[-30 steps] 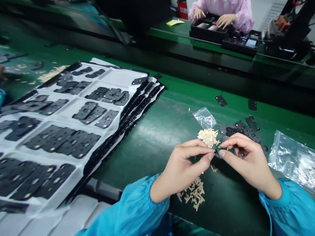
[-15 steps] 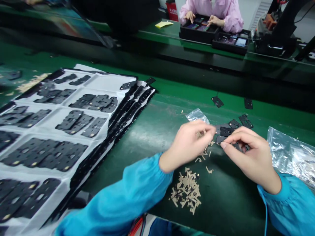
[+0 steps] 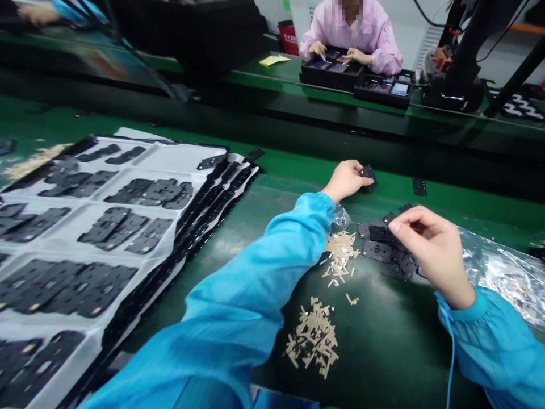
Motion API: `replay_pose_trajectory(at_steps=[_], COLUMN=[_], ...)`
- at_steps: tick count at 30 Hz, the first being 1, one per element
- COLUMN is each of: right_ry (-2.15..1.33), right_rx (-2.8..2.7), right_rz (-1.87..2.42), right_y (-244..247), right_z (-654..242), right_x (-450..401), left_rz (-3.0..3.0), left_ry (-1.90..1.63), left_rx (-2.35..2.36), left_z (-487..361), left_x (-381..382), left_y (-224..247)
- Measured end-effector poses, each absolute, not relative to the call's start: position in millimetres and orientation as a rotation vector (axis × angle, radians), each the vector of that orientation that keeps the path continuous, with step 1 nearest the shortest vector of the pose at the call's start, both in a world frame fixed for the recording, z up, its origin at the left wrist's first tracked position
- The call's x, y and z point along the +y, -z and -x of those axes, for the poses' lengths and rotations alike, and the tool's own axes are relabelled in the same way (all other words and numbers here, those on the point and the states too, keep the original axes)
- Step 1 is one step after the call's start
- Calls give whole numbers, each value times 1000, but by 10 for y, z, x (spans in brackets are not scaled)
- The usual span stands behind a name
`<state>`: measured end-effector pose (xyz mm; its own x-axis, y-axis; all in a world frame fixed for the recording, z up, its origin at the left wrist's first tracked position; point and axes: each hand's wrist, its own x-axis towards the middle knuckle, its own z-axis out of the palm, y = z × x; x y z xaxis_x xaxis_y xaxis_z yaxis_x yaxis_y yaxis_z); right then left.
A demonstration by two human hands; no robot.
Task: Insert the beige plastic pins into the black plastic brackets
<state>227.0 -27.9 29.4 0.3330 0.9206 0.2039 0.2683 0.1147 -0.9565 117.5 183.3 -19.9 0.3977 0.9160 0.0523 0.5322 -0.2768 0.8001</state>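
My left hand (image 3: 349,180) reaches out over the far side of the green bench, thumb and fingers closed on the edge of a small flat black plate (image 3: 367,172). Nearer to me, my right hand (image 3: 432,241) hovers over a heap of similar black plates (image 3: 378,250). Its thumb and forefinger pinch at the corner of one tilted black plate (image 3: 388,218); the other fingers are curled and partly hidden. Left of the heap lies a pile of small tan strips (image 3: 340,250), and closer to me a second pile of tan strips (image 3: 315,341) mixed with black bits.
Stacked trays with white lining (image 3: 162,150) hold rows of black plates at left. Clear plastic bags (image 3: 498,261) lie at right. One black plate (image 3: 419,186) rests at the bench's far side. Across a dark gap, a co-worker in pink (image 3: 366,34) handles black boxes (image 3: 332,78).
My left hand has moved forward from beside the heap and taken hold of the plate at the far side. My right hand stays over the heap. The view has shifted slightly.
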Motion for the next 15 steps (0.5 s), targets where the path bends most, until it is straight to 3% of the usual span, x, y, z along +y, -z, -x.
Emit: replay_pose_trajectory(at_steps=[7,10,15], right_ry=[-1034,-1296,-1329], right_rx=[-764,-815,-769], right_rz=[1396,1330,1259], right_y=[-207,-243,-270], right_z=[-2384,-2258,-2062], right_x=[-136,-199,-310], left_rz=[-2087,-2210,-1951], left_ry=[-1163,-1154,-1143], left_rx=[735,490,762], left_z=[-438,-193,-71], left_x=[784,418,122], left_y=[-185,-165,6])
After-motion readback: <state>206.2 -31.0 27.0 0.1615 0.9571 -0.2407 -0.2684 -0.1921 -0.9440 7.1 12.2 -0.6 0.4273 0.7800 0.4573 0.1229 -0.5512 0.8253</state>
